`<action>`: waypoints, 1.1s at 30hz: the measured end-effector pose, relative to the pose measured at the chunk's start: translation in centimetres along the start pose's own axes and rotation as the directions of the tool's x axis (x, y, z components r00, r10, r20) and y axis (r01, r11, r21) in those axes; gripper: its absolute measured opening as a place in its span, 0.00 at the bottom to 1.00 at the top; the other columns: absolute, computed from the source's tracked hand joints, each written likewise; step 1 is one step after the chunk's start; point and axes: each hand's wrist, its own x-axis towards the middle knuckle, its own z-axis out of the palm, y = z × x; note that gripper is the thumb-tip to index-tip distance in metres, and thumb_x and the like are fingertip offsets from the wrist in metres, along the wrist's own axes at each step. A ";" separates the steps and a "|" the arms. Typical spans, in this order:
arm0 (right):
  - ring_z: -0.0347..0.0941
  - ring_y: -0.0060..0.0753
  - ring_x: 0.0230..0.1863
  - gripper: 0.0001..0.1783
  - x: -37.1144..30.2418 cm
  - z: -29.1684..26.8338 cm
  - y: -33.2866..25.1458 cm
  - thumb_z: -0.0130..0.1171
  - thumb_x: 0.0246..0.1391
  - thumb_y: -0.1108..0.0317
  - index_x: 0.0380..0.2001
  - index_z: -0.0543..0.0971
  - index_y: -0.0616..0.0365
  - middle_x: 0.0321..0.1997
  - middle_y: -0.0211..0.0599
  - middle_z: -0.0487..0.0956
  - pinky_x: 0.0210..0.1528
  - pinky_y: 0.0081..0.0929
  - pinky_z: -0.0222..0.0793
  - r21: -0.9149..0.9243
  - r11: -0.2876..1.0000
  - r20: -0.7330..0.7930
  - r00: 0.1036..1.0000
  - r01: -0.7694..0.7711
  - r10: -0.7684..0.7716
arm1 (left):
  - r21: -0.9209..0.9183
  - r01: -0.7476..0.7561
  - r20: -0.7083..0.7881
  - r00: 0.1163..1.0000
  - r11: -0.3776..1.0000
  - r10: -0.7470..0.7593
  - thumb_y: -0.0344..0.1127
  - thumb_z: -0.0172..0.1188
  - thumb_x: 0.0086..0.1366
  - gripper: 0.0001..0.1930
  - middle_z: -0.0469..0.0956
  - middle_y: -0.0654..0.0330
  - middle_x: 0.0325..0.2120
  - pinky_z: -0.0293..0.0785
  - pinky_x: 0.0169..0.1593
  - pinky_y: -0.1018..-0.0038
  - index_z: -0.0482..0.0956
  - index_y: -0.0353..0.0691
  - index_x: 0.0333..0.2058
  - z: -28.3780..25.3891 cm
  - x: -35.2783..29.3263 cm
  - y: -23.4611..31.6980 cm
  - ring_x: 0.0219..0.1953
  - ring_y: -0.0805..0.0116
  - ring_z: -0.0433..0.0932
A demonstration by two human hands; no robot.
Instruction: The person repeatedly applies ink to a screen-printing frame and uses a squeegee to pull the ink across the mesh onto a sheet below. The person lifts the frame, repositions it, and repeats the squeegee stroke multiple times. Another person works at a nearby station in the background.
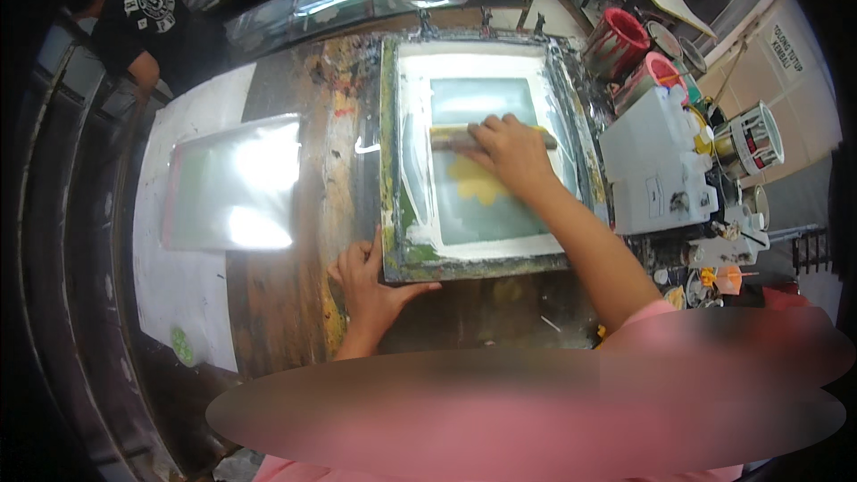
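A screen-printing frame (390, 161) lies flat on a stained wooden table, its mesh (460, 225) bordered in white. My right hand (513, 153) is closed round a squeegee (451, 139), which lies crosswise over the middle of the mesh. Just below the squeegee a yellow flower-like patch (479, 183) shows on the mesh, partly hidden by my hand and forearm. At the frame's near left corner my left hand (364, 293) grips the rim, with the thumb along the near edge and the fingers at the left side.
Glossy clear sheets (228, 192) lie left on white paper (192, 299). Clamps (486, 22) stand at the frame's far edge. Paint buckets (616, 45) and a whitish plastic jerrycan (656, 165) crowd the right side. A person in a black shirt (147, 22) stands far left, near racks.
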 end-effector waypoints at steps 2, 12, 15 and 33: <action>0.81 0.46 0.43 0.23 4.1 0.2 2.4 0.67 0.60 0.43 0.44 0.86 0.51 0.40 0.38 0.84 0.42 0.45 0.78 -0.038 0.999 0.000 1.000 -0.026 0.026 | -0.019 -0.009 -0.035 0.999 1.000 0.008 0.69 0.85 0.29 0.57 0.75 0.58 0.41 0.61 0.58 0.57 0.84 0.40 0.58 -0.2 0.1 0.1 0.48 0.55 0.73; 0.83 0.51 0.41 0.27 13.3 1.2 9.5 0.61 0.63 0.36 0.36 0.85 0.51 0.35 0.42 0.85 0.44 0.49 0.76 0.010 0.999 -0.041 0.998 0.037 -0.036 | -0.135 -0.193 -0.141 0.975 0.972 0.174 0.67 0.80 0.46 0.63 0.83 0.55 0.41 0.65 0.53 0.61 0.66 0.31 0.73 0.8 -0.7 -1.0 0.40 0.56 0.76; 0.83 0.49 0.41 0.27 9.9 2.5 7.6 0.61 0.63 0.37 0.34 0.85 0.51 0.35 0.40 0.84 0.43 0.49 0.77 0.013 1.000 -0.132 0.991 -0.002 0.004 | -0.191 -0.121 -0.098 0.990 0.974 0.104 0.67 0.79 0.48 0.62 0.84 0.54 0.41 0.65 0.54 0.60 0.67 0.30 0.72 1.2 -1.0 -1.2 0.43 0.53 0.75; 0.79 0.48 0.38 0.19 -2.9 -18.2 -9.2 0.62 0.65 0.49 0.33 0.80 0.55 0.32 0.41 0.82 0.54 0.53 0.65 -0.182 0.983 -0.423 0.902 0.013 -0.090 | -0.782 -0.095 -0.229 0.963 0.615 -0.143 0.40 0.77 0.65 0.44 0.80 0.48 0.57 0.76 0.59 0.68 0.64 0.26 0.72 -6.8 6.4 8.3 0.57 0.60 0.80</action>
